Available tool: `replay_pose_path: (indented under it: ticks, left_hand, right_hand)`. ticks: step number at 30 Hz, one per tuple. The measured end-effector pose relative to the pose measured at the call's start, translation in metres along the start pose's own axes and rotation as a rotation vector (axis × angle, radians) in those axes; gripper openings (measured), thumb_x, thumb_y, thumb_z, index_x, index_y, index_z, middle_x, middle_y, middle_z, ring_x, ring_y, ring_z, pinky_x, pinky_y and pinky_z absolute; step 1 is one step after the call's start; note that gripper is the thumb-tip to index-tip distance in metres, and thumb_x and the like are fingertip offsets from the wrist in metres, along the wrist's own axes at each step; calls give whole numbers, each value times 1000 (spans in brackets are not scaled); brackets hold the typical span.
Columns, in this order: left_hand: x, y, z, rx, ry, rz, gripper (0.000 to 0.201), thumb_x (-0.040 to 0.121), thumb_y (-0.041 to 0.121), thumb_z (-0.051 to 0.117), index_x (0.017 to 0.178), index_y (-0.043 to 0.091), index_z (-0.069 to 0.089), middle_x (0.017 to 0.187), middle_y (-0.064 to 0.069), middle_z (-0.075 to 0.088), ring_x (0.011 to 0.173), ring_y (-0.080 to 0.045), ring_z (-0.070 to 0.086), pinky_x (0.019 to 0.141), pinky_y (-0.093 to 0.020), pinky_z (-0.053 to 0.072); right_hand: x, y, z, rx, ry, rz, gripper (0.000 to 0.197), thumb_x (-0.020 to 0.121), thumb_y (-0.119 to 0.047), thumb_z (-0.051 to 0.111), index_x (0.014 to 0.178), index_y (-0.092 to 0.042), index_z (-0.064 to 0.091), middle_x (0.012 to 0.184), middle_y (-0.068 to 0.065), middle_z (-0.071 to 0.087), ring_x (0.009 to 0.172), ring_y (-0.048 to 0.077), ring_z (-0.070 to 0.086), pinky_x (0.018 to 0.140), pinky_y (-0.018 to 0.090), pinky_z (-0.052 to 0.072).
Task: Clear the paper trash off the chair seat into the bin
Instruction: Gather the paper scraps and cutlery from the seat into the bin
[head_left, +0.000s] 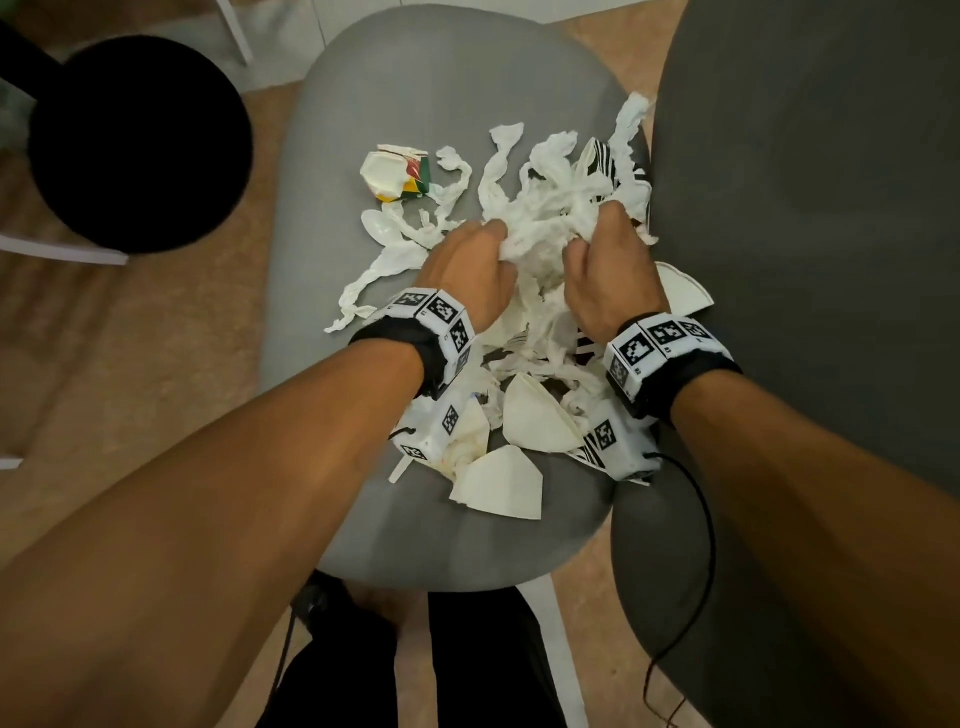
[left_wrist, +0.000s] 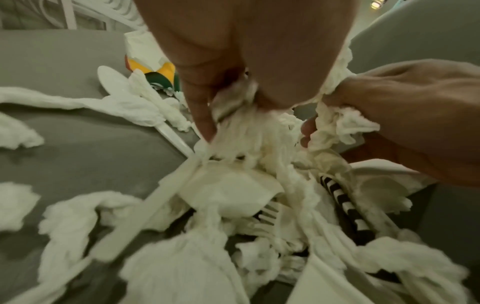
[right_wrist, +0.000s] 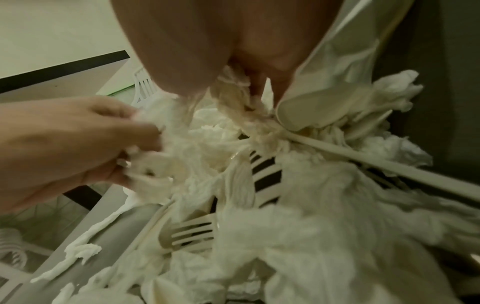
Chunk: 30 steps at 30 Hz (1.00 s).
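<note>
A dark grey chair back (head_left: 810, 208) rises along the right side, and beside it spreads the lighter grey chair seat (head_left: 415, 93), the broad surface that carries everything. Off to the left on the floor stands the bin (head_left: 140, 140), round and black inside, well apart from the mess.

Across the middle and right of the seat lies the paper trash (head_left: 524, 192): a tangle of white twisted tissue strips, thickest near the chair back and trailing out in loose ribbons toward the left edge. Torn pieces of white paper plate (head_left: 535, 415) lie nearer the person, under the wrists, with scraps of black-and-white striped paper (right_wrist: 267, 174) mixed in.

Both hands are sunk into the heart of the pile, close together. The left hand (head_left: 470, 270) has its fingers curled into a bunch of tissue, and the right hand (head_left: 605, 265), just beside it, is clenched on another clump of the same wad.

A crushed carton (head_left: 397, 174) with green, red and yellow print sits apart at the left rim of the heap, a white plastic spoon (head_left: 382, 226) just below it. A white plastic fork (right_wrist: 192, 232) is buried among the tissue.
</note>
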<state>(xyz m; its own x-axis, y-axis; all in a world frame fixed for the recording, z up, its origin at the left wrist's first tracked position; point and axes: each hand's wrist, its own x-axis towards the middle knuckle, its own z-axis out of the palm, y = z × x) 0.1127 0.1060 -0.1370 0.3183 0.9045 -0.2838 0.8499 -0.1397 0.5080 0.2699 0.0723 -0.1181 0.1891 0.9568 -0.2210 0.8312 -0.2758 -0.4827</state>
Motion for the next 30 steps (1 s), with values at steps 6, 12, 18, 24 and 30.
replay_pose_path:
  ticks: [6, 12, 18, 24, 30]
  left_hand:
    - [-26, -4, -10, -263, 218, -244, 52, 98, 45, 42, 56, 16, 34, 66, -1, 45, 66, -25, 44, 62, -32, 33]
    - [-48, -36, -11, -384, 328, -283, 13, 90, 17, 56, 81, 13, 48, 80, -2, 54, 70, -20, 51, 53, -22, 32]
    - [-84, -62, -23, -528, 323, -307, 38, 87, -1, 39, 93, 21, 69, 74, 2, 63, 59, -8, 57, 53, -15, 42]
    - [-132, -92, -35, -459, 328, -350, 42, 86, 32, 47, 50, 15, 36, 47, -7, 35, 47, -18, 31, 45, -28, 25]
    - [-167, -132, -34, -534, 242, -466, 29, 96, 35, 55, 76, 17, 42, 69, -6, 55, 44, -20, 64, 38, -31, 38]
  right_hand:
    - [-12, -11, -4, 133, -6, -132, 44, 94, -14, 38, 138, -17, 41, 112, 14, 62, 96, 30, 58, 83, 37, 46]
    - [-30, -33, 6, 112, -115, -99, 33, 90, -45, 48, 106, -16, 51, 100, 3, 53, 91, 23, 49, 77, 34, 39]
    - [-47, -57, 27, 146, -174, -142, 24, 96, -21, 53, 119, -17, 47, 92, 6, 63, 80, 25, 64, 72, 34, 50]
    - [-64, -84, 35, 240, -112, -92, 11, 90, -17, 45, 94, -20, 54, 54, 1, 48, 48, 19, 48, 52, 30, 43]
    - [-78, -121, 51, 124, -82, -89, 50, 95, -60, 43, 59, -28, 31, 50, -6, 37, 52, 17, 37, 60, 28, 31]
